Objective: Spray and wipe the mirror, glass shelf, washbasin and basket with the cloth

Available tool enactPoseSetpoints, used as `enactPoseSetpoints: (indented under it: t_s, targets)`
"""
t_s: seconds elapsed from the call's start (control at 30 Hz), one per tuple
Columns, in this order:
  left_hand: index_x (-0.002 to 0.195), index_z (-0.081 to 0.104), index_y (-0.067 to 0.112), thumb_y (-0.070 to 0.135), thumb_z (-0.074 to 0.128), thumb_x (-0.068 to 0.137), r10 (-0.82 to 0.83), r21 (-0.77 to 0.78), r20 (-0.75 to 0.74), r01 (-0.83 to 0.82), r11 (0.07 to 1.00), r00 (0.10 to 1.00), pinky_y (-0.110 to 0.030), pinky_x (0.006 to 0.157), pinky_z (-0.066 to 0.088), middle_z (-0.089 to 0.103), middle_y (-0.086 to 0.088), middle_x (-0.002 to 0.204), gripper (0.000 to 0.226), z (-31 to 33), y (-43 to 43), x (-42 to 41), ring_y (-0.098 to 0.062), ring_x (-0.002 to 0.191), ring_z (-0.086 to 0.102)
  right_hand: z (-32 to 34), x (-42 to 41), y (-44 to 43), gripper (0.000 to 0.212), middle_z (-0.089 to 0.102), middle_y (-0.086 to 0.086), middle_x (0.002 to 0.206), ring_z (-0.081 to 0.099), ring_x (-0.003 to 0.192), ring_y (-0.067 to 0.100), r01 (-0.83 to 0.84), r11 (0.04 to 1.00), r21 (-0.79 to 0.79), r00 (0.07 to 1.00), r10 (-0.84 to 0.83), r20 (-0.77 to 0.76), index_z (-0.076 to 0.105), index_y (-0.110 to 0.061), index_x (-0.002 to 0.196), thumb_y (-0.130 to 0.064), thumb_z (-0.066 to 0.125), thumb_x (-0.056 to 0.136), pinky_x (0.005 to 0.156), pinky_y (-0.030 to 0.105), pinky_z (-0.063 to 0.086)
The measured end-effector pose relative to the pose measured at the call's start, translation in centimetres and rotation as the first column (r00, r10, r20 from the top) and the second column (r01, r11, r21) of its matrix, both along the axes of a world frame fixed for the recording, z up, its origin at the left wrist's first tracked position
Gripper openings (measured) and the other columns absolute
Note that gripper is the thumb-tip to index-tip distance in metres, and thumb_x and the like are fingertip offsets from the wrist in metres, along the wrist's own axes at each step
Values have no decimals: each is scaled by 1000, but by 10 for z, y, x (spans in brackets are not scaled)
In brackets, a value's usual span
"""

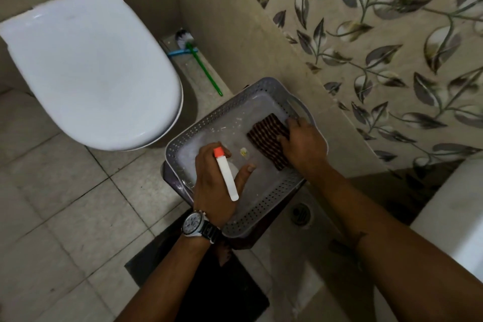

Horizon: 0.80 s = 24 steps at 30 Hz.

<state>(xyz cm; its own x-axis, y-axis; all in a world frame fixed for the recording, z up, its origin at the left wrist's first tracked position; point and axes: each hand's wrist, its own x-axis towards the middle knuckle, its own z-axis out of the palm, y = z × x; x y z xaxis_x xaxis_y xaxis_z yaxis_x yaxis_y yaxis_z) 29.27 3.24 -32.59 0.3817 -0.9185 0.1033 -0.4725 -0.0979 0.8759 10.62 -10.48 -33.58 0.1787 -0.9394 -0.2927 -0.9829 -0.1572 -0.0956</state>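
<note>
Grey perforated plastic basket (264, 206), likely light and stiff, looks wet and slick inside and sits beneath both sets of fingers. The right hand (303, 146) curls its fingers onto a soft, dark patterned cloth (266, 136), pressing it to the basket floor. The left hand (213, 185) grips a white spray bottle (227, 178) at the near rim, probably the steadiest place to hold.

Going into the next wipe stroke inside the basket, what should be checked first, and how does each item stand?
1. Cloth flat on the basket floor, under the right hand: ok.
2. Left hand grips the spray bottle, clear of the cloth: ok.
3. Foam on the floor to wipe: ok.
4. Yellowish speck beside the cloth, not wiped away: not ok.
5. Basket steady on the dark stand below: cannot tell.
</note>
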Motion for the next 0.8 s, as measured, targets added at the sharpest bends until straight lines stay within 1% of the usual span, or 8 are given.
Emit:
enactPoseSetpoints:
  t_s: [0.07,0.17,0.27,0.37,0.53,0.6,0.67,0.8]
  targets:
    - [117,56,1,53,70,93,-13,19,5,12,1000,1000,-41,99,50,57,-10,114,59,-1,0,2,-31,106,60,-3,9,0,44,56,21,134,57,120,41,-34,999,19,999,34,28,55,-6,137,-32,54,102,98,47,47]
    - [130,55,3,43,82,85,-38,84,-34,41,996,999,-27,109,44,50,2,129,66,3,5,4,-19,122,54,-11,18,-7,46,51,23,139,50,128,41,108,989,102,987,-119,111,51,-4,140,-31,54,103,104,49,44]
    - [147,48,4,33,88,80,-29,156,-126,48,987,992,-1,106,32,51,-7,146,83,12,14,6,0,132,47,-16,24,-19,37,60,20,133,58,122,38,226,961,162,948,-255,192,62,-7,131,-27,59,99,104,47,50]
    - [152,42,1,13,92,78,-82,152,-125,101,983,989,4,104,30,48,-14,155,90,10,17,8,25,133,37,-23,29,-32,29,67,16,126,63,117,34,317,938,138,883,-346,317,69,-12,123,-21,63,96,101,48,53]
    - [163,21,16,16,98,70,-91,198,-135,117,973,987,-14,122,30,31,-12,169,121,12,16,14,-22,155,35,-12,40,-17,42,54,22,141,51,130,39,353,929,112,896,-370,245,55,-3,137,-23,58,100,110,47,44]
    - [163,7,43,25,102,64,-127,238,-163,164,957,978,-32,126,34,24,-3,173,138,29,23,20,-24,158,31,2,43,0,45,45,22,147,43,136,40,350,931,100,906,-364,216,47,-5,143,-23,53,102,110,48,40]
    - [159,-1,55,39,102,59,-199,252,-144,230,940,969,-36,126,34,21,8,173,144,59,26,27,-20,159,30,24,44,13,45,44,21,148,42,137,38,343,935,93,910,-355,214,47,-7,144,-23,51,102,109,48,40]
    - [166,17,8,64,88,67,-443,161,128,422,892,887,-54,128,28,16,-6,176,134,111,35,44,-26,164,18,79,44,35,42,46,17,148,47,133,35,385,916,112,863,-401,307,51,-10,141,-24,51,101,109,47,43]
